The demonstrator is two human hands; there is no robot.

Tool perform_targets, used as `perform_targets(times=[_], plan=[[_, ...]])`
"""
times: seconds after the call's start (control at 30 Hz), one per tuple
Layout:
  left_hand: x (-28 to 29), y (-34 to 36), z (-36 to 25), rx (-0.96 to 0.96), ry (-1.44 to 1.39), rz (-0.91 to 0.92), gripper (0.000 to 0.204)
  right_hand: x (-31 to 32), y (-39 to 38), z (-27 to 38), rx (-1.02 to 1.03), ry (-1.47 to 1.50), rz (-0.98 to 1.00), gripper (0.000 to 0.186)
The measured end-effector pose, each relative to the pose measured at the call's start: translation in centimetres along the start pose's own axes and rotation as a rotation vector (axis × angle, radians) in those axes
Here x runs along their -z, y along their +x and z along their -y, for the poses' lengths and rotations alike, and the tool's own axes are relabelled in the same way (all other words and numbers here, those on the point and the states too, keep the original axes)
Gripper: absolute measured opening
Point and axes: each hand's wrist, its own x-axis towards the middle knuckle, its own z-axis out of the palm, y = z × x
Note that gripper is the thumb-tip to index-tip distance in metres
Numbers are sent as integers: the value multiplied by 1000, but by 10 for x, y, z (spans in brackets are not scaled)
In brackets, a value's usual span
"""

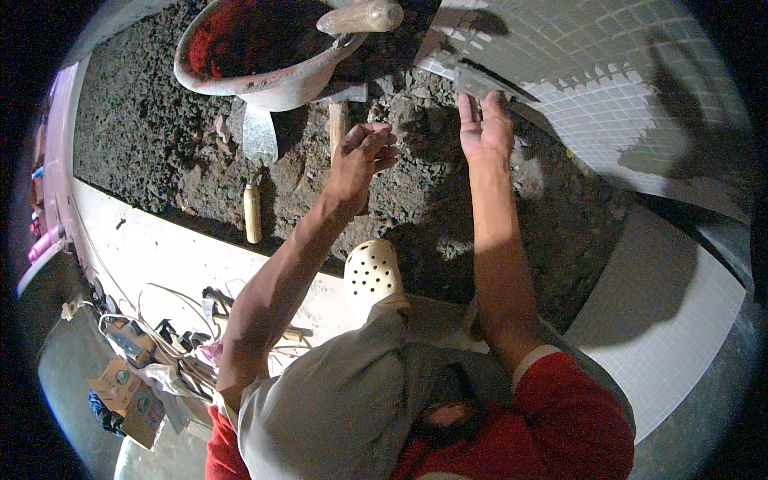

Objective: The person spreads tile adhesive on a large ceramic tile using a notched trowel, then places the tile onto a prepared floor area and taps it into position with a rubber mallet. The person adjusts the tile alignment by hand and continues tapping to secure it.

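Note:
My right hand (486, 134) reaches up to the mosaic tile wall (608, 104), its fingers gripping the near edge of a flat grey grout float (482, 80) at the tiles. Grey grout covers part of the wall, while pale tiles show in other places. Over the soil, my left hand (362, 168) is loosely closed, with nothing visible in it. Just beyond it lies a hammer-shaped tool with a wooden handle (339, 124), partly hidden by the hand. Left of that is a trowel (260, 136) with a metal blade and wooden handle.
A pale bowl (280, 94), dark and reddish inside, stands at the top; a thick wooden handle (362, 16) lies over its rim. Rough soil (136, 120) surrounds the tools. My foot wears a holed cream clog (372, 268). Cables (172, 336) and cardboard (132, 400) lie lower left.

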Motion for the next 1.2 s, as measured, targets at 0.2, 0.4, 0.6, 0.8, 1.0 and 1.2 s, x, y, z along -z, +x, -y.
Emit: perform_targets(times=[0.2, 0.4, 0.6, 0.8, 1.0, 1.2], plan=[[4, -7, -5, -75, 93, 49, 21, -47, -47, 46, 67, 116, 257, 36], [-1, -6, -10, -6, 22, -17, 22, -38, -72, 59, -209, 443, 578, 34], [0, -8, -6, -23, 18, 44, 28, -32, -42, -2, -798, 910, 348, 23], [8, -6, -4, 9, 63, -17, 29, -55, -21, -12, -840, 937, 375, 22], [9, -10, -2, -58, 47, 66, 26, -19, 0, 58, -699, 934, 394, 30], [17, -17, -8, -115, 215, 0, 24, 8, -31, 112, 95, 505, 517, 42]])
